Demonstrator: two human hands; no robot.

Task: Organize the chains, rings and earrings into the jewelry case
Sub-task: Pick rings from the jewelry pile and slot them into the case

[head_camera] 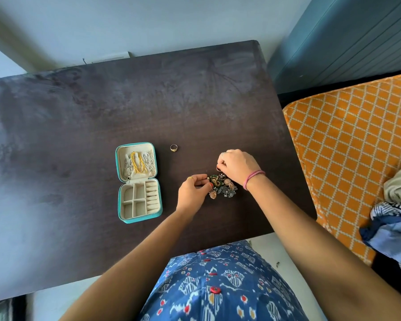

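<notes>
A teal jewelry case (119, 206) lies open on the dark table (79, 112). Several chains (138, 163), silver and yellow, hang in its lid. Its cream compartments and ring rolls look empty. A single ring (173, 148) lies on the table to the right of the lid. A heap of earrings (223, 187) sits further right. My left hand (191, 193) pinches at the left side of the heap with curled fingers. My right hand (237, 165) hovers over the heap's far side and pinches a small ring-like piece (218, 168) between thumb and finger.
An orange patterned cushion (347, 147) with bundled cloth (393, 223) lies to the right of the table. A blue panelled surface (345, 38) stands behind it. A wall runs along the table's far edge.
</notes>
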